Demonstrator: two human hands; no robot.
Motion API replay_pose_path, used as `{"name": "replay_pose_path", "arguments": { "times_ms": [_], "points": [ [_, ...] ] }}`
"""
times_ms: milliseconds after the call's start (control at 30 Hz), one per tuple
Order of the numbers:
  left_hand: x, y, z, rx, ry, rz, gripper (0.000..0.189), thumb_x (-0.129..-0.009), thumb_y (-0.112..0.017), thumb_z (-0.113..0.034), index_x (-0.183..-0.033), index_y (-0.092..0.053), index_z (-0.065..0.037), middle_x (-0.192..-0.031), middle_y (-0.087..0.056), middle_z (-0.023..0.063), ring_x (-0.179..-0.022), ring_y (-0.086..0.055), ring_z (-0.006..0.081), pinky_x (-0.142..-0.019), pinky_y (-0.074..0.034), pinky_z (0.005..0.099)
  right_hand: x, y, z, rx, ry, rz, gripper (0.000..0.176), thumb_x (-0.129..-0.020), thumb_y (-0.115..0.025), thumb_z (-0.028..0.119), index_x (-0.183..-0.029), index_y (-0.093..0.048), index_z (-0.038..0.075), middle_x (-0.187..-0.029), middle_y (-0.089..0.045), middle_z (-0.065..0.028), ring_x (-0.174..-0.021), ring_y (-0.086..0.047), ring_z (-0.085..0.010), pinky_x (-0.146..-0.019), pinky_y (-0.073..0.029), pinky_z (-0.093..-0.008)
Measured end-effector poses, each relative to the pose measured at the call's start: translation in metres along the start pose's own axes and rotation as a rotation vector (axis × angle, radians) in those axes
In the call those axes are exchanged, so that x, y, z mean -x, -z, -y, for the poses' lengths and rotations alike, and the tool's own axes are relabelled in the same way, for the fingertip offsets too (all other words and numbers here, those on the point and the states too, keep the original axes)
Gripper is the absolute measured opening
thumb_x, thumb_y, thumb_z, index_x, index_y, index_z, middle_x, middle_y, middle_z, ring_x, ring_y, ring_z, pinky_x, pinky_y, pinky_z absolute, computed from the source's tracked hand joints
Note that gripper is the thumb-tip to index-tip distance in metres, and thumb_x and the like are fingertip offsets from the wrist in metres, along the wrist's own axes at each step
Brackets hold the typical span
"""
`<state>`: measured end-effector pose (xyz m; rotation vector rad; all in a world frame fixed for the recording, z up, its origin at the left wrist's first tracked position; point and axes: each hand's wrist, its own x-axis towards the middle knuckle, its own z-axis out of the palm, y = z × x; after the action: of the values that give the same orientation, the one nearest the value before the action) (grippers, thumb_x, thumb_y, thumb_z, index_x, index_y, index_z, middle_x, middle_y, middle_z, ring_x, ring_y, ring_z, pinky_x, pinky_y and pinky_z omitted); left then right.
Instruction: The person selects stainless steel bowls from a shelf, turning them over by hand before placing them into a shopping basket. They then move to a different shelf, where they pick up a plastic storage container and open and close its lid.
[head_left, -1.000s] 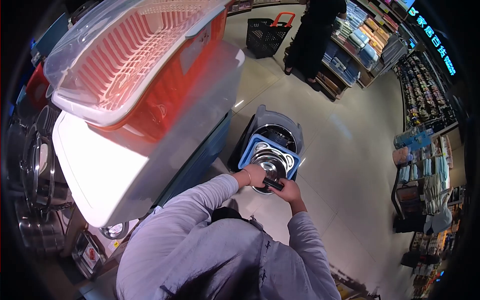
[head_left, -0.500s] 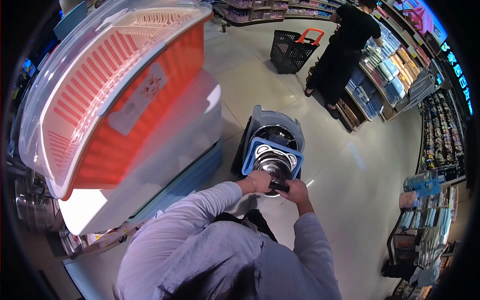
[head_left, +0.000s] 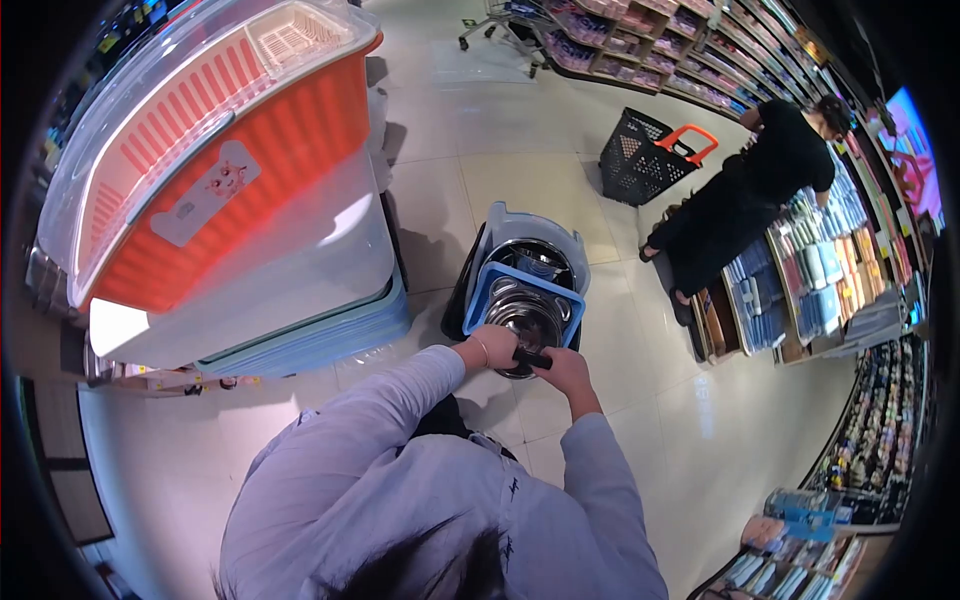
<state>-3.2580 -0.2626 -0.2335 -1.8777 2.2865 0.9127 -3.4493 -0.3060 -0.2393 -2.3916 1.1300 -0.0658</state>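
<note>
In front of me, my left hand (head_left: 494,347) is closed around one end of a short black handle (head_left: 532,357). On its other end my right hand (head_left: 566,371) is closed too. Just beyond the handle are shiny round metal bowls (head_left: 522,312), one partly covered by my hands. They rest in or over a blue rectangular basin (head_left: 577,310). Behind that, another shiny metal vessel (head_left: 538,257) sits inside a larger grey-blue container (head_left: 507,220). I cannot make out how the handle joins the things below it.
Tall stacked plastic bins with an orange slatted rack (head_left: 280,120) stand close on my left. A black shopping basket (head_left: 640,158) with an orange handle is on the tiled floor (head_left: 430,190) ahead. Beside it a person in black (head_left: 745,200) leans toward shelves of folded textiles (head_left: 820,265).
The view has turned and shifted forward: the orange rack sits further left and back, the black basket and person appear lower and further right. Both hands keep hold of the handle.
</note>
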Motion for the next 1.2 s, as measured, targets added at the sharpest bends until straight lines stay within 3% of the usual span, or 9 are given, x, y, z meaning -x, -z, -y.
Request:
{"name": "replay_pose_path", "arguments": {
  "times_ms": [200,333,800,1000,1200],
  "points": [
    [-0.039,0.018,0.001,0.067,0.092,-0.082,0.028,-0.065,-0.061,-0.032,-0.077,-0.067,-0.008,-0.072,-0.063,0.0149,-0.069,-0.062,0.0309,-0.066,-0.051,0.0385,-0.05,0.025,-0.036,0.034,0.071,0.058,0.029,-0.063,-0.072,0.032,-0.08,-0.063,0.01,-0.076,-0.062,-0.0105,-0.076,-0.06,-0.0289,-0.067,-0.048,-0.0399],
    [-0.072,0.027,0.014,0.118,0.045,-0.158,0.028,-0.065,-0.061,-0.032,-0.076,-0.067,-0.007,-0.072,-0.063,0.0156,-0.069,-0.062,0.0319,-0.068,-0.051,0.0389,-0.089,0.04,-0.056,0.076,0.092,0.092,0.03,-0.061,-0.073,0.031,-0.079,-0.063,0.01,-0.076,-0.062,-0.0108,-0.075,-0.059,-0.0289,-0.066,-0.047,-0.0393],
    [-0.159,0.09,0.07,0.249,0.169,-0.113,0.029,-0.067,-0.06,-0.033,-0.078,-0.066,-0.007,-0.077,-0.064,0.0162,-0.073,-0.062,0.0316,-0.069,-0.05,0.0397,-0.235,0.077,-0.09,0.113,0.146,0.268,0.029,-0.061,-0.073,0.03,-0.081,-0.065,0.01,-0.072,-0.063,-0.0105,-0.068,-0.061,-0.0288,-0.063,-0.048,-0.0367],
    [-0.182,0.114,0.094,0.315,0.203,-0.167,0.027,-0.066,-0.059,-0.027,-0.078,-0.068,-0.004,-0.077,-0.064,0.0179,-0.075,-0.063,0.0314,-0.072,-0.05,0.0382,-0.288,0.077,-0.101,0.135,0.249,0.238,0.031,-0.06,-0.073,0.03,-0.083,-0.065,0.012,-0.071,-0.063,-0.0105,-0.068,-0.061,-0.0287,-0.062,-0.048,-0.0375],
    [-0.209,0.135,0.127,0.352,0.231,-0.188,0.027,-0.065,-0.06,-0.025,-0.077,-0.067,-0.002,-0.077,-0.064,0.0186,-0.076,-0.063,0.0316,-0.072,-0.05,0.0386,-0.344,0.075,-0.113,0.112,0.32,0.224,0.03,-0.059,-0.073,0.033,-0.077,-0.062,0.011,-0.071,-0.062,-0.0088,-0.069,-0.06,-0.0283,-0.061,-0.047,-0.0383]
  ]
}}
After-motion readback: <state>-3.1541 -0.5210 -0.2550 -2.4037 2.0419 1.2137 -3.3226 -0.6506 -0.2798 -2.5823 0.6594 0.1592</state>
